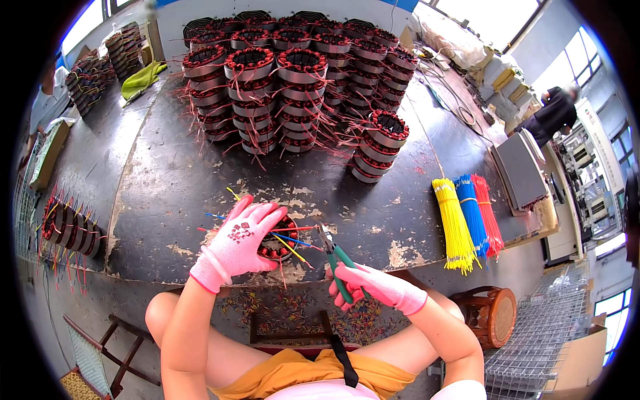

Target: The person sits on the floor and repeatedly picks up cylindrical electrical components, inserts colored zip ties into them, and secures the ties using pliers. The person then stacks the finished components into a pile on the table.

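Note:
My left hand (239, 241), in a pink glove, lies over a small motor stator (289, 232) near the front edge of the dark table, thumb and fingers curled round it. Part of the stator is hidden under that hand. Red, blue and yellow wires stick out of it on both sides. In my right hand (377, 285), also gloved in pink, is a pair of green-handled wire cutters (341, 256). The jaws point up and left, close to the end of a red wire from the stator; whether they touch it I cannot tell.
Tall stacks of stators (250, 90) fill the far middle, and a shorter stack (377, 150) stands nearer. Yellow (455, 223), blue (472, 213) and red wire bundles (488, 217) lie at right beside a grey box (519, 173). Wired stators (72, 228) stand at left.

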The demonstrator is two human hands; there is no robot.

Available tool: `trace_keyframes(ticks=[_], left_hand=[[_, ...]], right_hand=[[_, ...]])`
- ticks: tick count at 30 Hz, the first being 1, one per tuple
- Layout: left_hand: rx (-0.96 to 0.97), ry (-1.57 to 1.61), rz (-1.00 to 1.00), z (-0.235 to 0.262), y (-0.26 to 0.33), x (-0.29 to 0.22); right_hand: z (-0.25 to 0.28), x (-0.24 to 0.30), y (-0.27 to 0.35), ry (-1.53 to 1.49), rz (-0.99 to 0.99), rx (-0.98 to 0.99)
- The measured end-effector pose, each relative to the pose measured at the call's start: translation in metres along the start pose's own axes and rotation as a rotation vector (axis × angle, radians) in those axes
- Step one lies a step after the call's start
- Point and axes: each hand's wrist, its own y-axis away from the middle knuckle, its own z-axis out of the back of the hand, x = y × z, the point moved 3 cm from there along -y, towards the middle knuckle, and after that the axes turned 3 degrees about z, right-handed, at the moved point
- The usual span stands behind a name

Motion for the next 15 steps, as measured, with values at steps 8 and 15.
trace_keyframes(ticks=[8,15], left_hand=[[-0.003,0.004,0.004,0.001,0.002,0.0],[-0.004,-0.081,0.22,0.005,0.003,-0.015]], right_hand=[[-0.001,0.0,-0.008,0.066,0.059,-0.148],[0.014,-0.008,0.007,-0.123,-0.003,0.019]])
